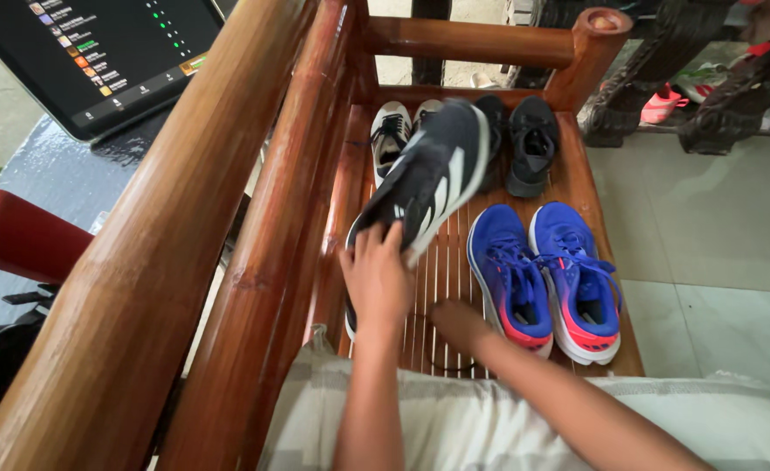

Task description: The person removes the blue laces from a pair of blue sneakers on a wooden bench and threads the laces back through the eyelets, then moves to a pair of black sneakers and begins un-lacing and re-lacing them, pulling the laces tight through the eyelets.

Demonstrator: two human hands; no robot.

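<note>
Your left hand (374, 277) is closed around the heel of a dark sneaker with white stripes (428, 179), holding it tilted above the slatted bench seat (441, 262), toe pointing toward the far edge. Under that hand, part of another dark shoe (350, 321) shows against the seat's left edge. Your right hand (456, 321) rests low on the slats near the front edge, just beside the blue sneakers; whether its fingers are open or curled cannot be told. The pair of blue sneakers (546, 279) sits at the front right corner. Along the far edge stand a white sneaker (390, 131) and a pair of black shoes (524, 144).
</note>
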